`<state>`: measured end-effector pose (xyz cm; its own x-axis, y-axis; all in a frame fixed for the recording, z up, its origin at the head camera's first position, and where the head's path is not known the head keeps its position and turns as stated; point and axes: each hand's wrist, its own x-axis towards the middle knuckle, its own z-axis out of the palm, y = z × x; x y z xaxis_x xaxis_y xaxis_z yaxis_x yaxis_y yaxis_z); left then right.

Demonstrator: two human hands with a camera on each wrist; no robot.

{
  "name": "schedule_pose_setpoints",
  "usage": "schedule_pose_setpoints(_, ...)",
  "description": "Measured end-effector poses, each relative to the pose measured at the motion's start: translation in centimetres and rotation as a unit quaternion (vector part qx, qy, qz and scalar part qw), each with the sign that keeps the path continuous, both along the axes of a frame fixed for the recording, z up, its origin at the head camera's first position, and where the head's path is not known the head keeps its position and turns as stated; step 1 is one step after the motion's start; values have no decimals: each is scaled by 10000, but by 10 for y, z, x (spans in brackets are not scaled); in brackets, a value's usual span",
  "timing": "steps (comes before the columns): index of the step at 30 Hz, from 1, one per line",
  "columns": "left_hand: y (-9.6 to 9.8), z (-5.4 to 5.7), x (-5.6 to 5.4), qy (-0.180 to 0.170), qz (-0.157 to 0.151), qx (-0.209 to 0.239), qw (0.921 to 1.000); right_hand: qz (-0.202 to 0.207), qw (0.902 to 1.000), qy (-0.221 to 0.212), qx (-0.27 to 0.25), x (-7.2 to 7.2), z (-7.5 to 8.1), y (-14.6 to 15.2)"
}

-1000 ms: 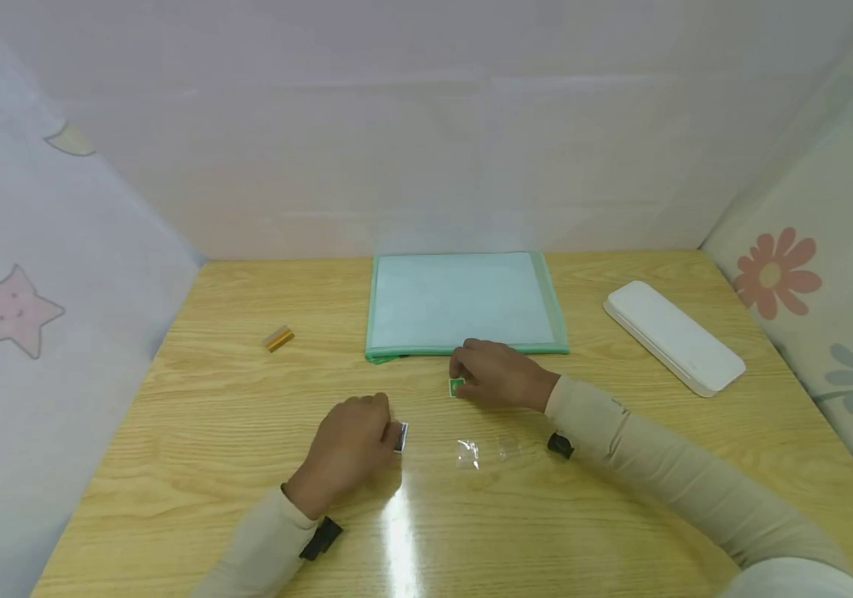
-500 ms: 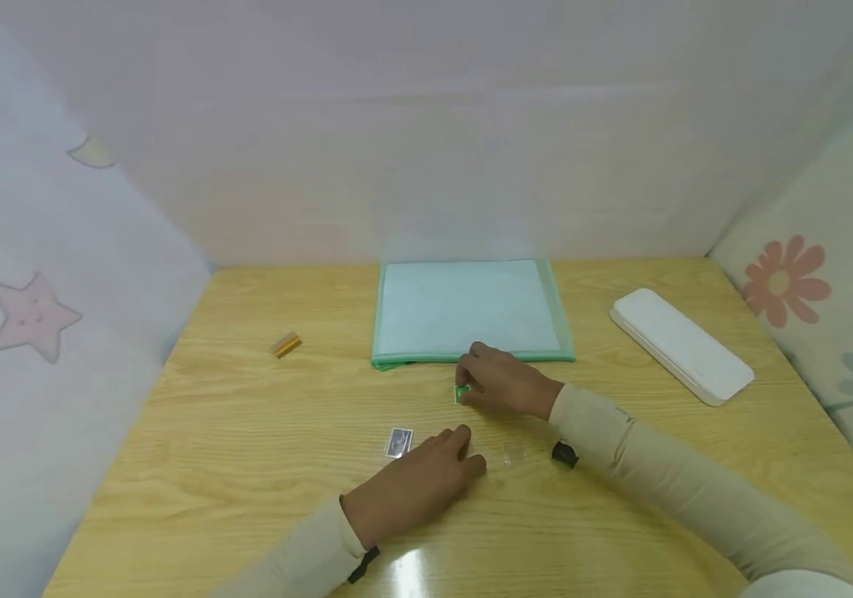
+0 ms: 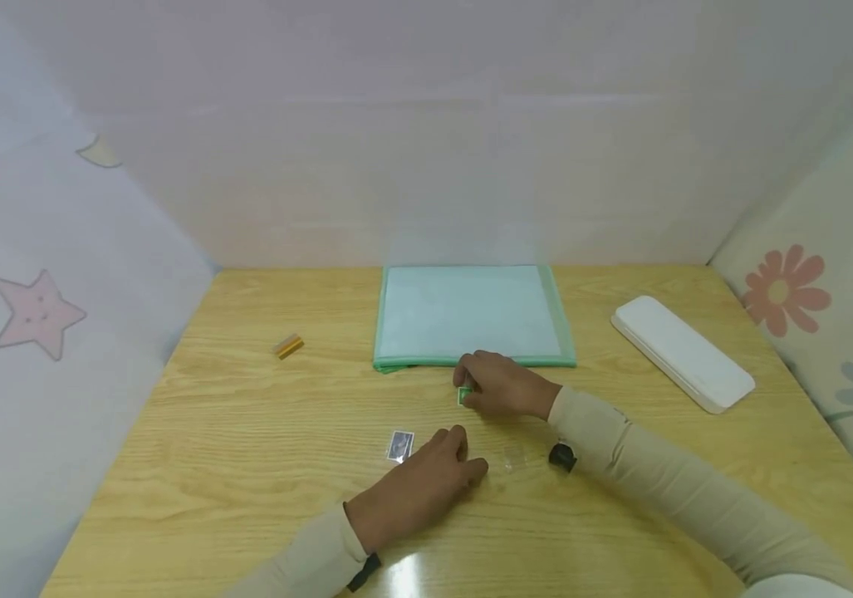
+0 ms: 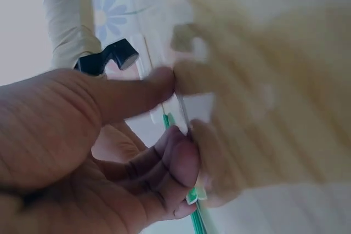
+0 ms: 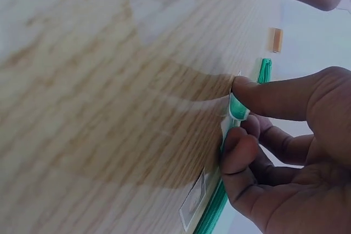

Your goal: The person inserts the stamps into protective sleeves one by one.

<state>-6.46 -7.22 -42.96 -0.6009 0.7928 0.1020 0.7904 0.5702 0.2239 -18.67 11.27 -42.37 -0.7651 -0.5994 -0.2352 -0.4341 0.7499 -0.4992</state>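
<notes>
Near the green-edged zip folder (image 3: 471,314), my right hand (image 3: 497,384) pinches a small green stamp (image 5: 239,106) between thumb and fingertips, low over the table. My left hand (image 3: 426,482) is lower and to the left. Its thumb and curled fingers take hold at the edges of a thin clear plastic sleeve (image 4: 189,108), blurred in the left wrist view and hidden in the head view. A dark stamp (image 3: 399,446) with a pale border lies just left of that hand. Another clear sleeve (image 3: 514,457) lies flat to its right. A pale-bordered flat piece (image 5: 193,201) lies beneath my right hand.
At the back right sits a long white case (image 3: 683,353), placed diagonally. A small orange and grey piece (image 3: 288,346) lies at the left. Fabric walls (image 3: 433,166) with printed figures enclose the wooden table (image 3: 247,448) at the back and sides.
My left hand has let go of the dark stamp, leaving it on the table, and has moved right onto a clear sleeve. The right hand keeps its pinch on the green stamp almost in place.
</notes>
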Motion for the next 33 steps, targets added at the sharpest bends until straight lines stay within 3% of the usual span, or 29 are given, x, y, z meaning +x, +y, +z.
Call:
schedule_pose_setpoints(10,4,-2,0,-488,440,-98,9978,133,9995,245,-144,0,-3,3)
schedule_pose_setpoints(21,2,-4,-1,-187,641,-135,9977,293,9964,711,-355,-5,1,10)
schedule_pose_setpoints(27,-1,-2,-4,-653,876,603,9922,283,9934,874,-679,-6,6,14)
schedule_pose_setpoints(33,-6,2,-14,-1532,1222,1526,9687,186,9908,840,-1045,-6,12,20)
